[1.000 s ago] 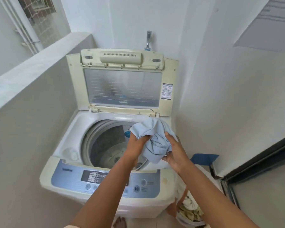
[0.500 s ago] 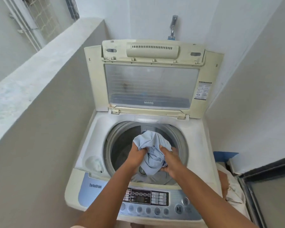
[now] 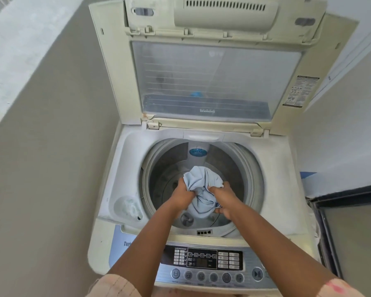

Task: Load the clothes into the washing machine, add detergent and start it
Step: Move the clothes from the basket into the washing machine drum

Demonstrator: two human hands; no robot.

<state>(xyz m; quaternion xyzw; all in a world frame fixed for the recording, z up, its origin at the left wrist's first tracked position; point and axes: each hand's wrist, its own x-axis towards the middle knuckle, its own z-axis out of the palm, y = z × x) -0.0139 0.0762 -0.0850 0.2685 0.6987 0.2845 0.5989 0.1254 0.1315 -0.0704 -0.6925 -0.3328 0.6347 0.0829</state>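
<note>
A pale concrete parapet wall (image 3: 41, 103) runs along the left of the frame; at lower right, a dark-framed door (image 3: 351, 228) stands beside a white wall (image 3: 341, 136).

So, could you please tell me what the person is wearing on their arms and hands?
Both forearms are bare, and the left hand and right hand have no gloves. Short sleeves show at the bottom edge: the left sleeve is peach with thin lines, the right sleeve peach with a pink mark.
</note>
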